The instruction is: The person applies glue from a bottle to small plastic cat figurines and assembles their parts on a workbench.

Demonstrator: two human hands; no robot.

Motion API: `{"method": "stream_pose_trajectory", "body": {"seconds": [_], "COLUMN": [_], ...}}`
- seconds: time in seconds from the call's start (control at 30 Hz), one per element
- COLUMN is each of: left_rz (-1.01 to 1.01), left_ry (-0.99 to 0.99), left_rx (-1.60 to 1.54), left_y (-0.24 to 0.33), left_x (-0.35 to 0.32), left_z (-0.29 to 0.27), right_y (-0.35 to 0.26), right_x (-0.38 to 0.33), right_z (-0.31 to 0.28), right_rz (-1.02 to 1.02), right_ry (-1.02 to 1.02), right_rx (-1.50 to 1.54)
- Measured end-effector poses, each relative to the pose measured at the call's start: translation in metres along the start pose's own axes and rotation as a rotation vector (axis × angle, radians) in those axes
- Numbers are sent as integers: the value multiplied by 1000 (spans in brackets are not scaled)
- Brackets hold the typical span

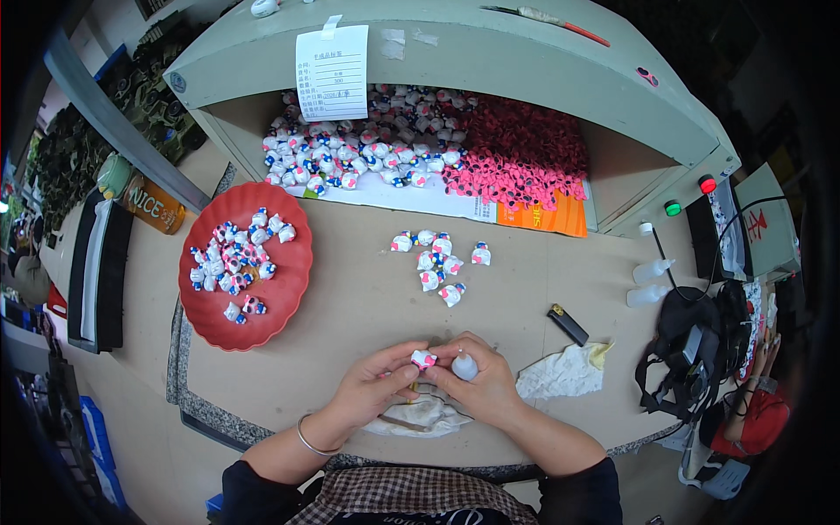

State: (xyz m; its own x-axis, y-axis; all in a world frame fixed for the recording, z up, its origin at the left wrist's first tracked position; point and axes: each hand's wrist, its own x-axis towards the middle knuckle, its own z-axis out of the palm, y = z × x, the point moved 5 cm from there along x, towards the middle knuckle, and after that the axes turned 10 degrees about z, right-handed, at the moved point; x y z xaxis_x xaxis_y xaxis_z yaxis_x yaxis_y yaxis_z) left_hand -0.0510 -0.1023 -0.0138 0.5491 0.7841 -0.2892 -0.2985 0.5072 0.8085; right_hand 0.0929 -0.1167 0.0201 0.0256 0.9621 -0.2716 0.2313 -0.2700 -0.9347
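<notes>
Near the front edge of the table, my left hand (pixel 367 387) pinches a small white cat-like figurine (pixel 423 359) with pink on it. Close against it, my right hand (pixel 492 385) is closed round a small white squeeze bottle (pixel 465 368), whose thin tip points up beside the figurine. A crumpled whitish cloth (pixel 429 418) lies below my hands. Ahead of them, several similar figurines (pixel 451 295) sit in a loose group on the table. To the left, a red scalloped plate (pixel 293 306) bears a heap of figurines with blue and pink parts (pixel 229 262).
A shelf box (pixel 525 61) spans the back, holding many white figurines (pixel 367 149) and a pile of pink pieces (pixel 525 157). On the right are a black oblong object (pixel 567 325), a stained cloth (pixel 564 371), two bottles (pixel 647 296) and a black bag (pixel 678 346). Another person's arm (pixel 748 398) shows far right.
</notes>
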Motion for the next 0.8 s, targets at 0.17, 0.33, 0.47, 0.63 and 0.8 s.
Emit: {"method": "stream_pose_trajectory", "body": {"seconds": [0.17, 0.33, 0.47, 0.63, 0.8], "left_rz": [-20, 22, 164, 471, 290], "left_ry": [-10, -1, 67, 193, 234], "left_rx": [-16, -106, -109, -715, -607], "left_y": [-3, -2, 19, 52, 34], "left_x": [2, 1, 1, 3, 3], "left_z": [-2, -1, -9, -49, -28], "right_y": [-4, 0, -5, 22, 11], "right_x": [4, 5, 3, 1, 1], "right_z": [-1, 3, 3, -5, -13], "right_rz": [20, -38, 25, 160, 131], "right_ry": [-15, 4, 5, 48, 97], "right_rx": [-18, -50, 22, 164, 399]}}
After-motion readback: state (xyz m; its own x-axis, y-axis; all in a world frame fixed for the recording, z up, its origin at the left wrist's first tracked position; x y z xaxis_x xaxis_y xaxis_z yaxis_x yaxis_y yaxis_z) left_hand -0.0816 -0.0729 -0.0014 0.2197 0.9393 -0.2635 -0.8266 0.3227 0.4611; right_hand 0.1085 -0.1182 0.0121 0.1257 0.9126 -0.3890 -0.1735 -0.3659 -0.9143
